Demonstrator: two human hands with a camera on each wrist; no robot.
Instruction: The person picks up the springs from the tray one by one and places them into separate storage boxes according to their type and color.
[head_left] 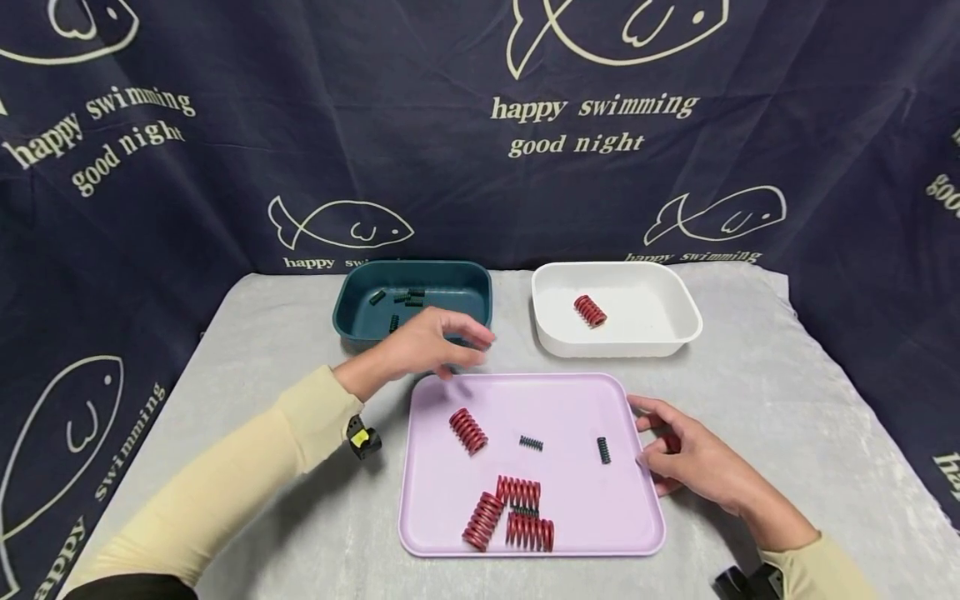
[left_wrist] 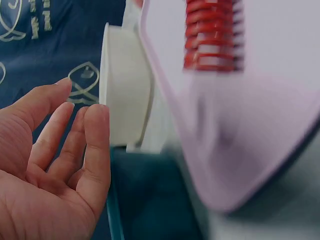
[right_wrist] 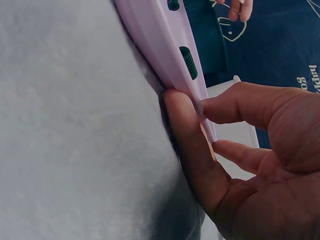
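My left hand hovers over the front edge of the teal bin, near the tray's far left corner; its fingers are loosely bent and nothing lies in them. At the right edge of the lilac tray, my right hand pinches the rim between thumb and fingers. On the tray are several large red coil springs, one alone and others bunched near the front. Small dark green springs lie there too, one in the middle, one at the right, one between red springs.
Several small dark springs lie in the teal bin. Behind the tray to the right stands a white bin with one red spring inside. A pale cloth covers the table, and a dark blue curtain hangs behind.
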